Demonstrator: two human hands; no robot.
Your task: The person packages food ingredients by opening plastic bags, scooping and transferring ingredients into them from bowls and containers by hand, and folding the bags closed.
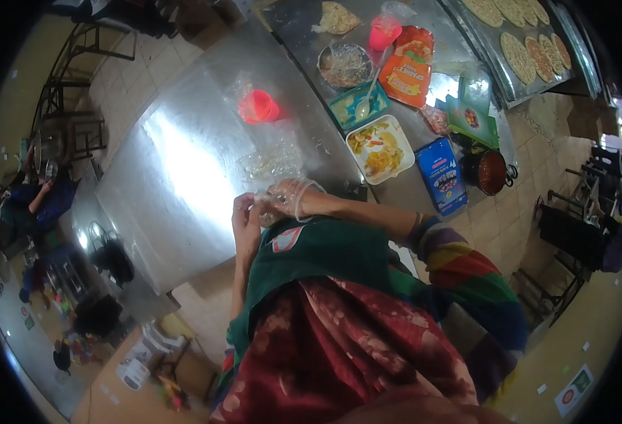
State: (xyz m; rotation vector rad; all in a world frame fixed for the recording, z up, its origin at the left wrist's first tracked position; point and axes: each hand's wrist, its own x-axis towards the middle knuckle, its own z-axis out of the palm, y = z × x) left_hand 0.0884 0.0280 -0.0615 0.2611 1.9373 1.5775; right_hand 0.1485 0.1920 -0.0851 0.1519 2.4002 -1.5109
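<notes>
Both hands meet over the near edge of the steel table, close to my green apron (325,247). A clear plastic glove (302,196) covers my right hand (286,198), its loose cuff bunched at the wrist. My left hand (244,213) is bare, its fingers closed on the glove plastic at the right fingertips. The right fingers are partly hidden, so their pose is unclear. Just beyond the hands lies a crumpled clear plastic bag (272,162). Farther up the table is a pink-red cup (259,107) with clear plastic beside it.
On the right-hand table (300,42) are a white food tub (379,150), teal container (359,106) with a spoon, metal bowl (345,65), orange spaghetti packet (408,67), blue box (442,176) and pot of red sauce (487,173). Topped flatbreads (518,58) lie beyond. Another person (28,205) is at left.
</notes>
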